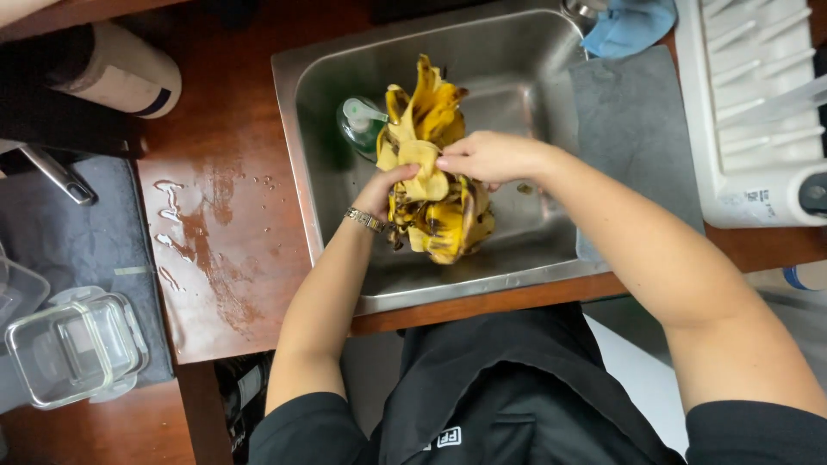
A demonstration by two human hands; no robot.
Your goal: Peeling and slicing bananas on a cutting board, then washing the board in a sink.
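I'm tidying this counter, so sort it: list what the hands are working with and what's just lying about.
In hand:
- banana peels, gripped over the sink
- left hand, under the bundle
- right hand, on top

Lying about:
- soap bottle in the sink
- glass containers
- dish rack
- blue cloth
- grey mat

Brushed metal sink (551, 258), glossy wet wood counter (224, 258), matt spotted banana peels (435, 164).

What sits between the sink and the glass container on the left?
Head view: between sink and glass container lies wet wooden counter, then a dark mat's edge.
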